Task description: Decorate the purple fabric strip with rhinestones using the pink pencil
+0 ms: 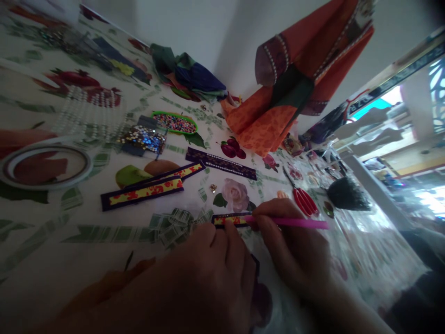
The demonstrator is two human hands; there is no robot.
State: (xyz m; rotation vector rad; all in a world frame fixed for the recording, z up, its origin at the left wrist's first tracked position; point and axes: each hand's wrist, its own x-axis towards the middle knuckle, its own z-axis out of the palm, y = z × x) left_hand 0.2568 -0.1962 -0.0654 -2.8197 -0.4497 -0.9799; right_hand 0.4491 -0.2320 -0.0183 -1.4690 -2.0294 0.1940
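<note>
My right hand [292, 250] pinches a slim pink pen-like stick [302, 223] between thumb and fingers. The stick's left end lies over a short dark-edged strip [222, 221] with a yellow and red pattern and small dots along its upper edge. Curled fingers of my left hand [219, 269] press that strip against the table and cover part of it. Two similar yellow-patterned strips [146, 191] lie to the left, one partly over the other. Farther back is a dark strip with rows of white beads [222, 163]. A small shiny ornament [213, 188] sits nearby.
Around are a green-rimmed dish of colored beads [175, 123], a sequin packet [144, 139], white bead strings [93, 111], a tape roll [45, 164] and red-handled scissors [305, 200]. An orange cloth garment [267, 116] stands by the wall. Clear plastic [361, 250] covers the right side.
</note>
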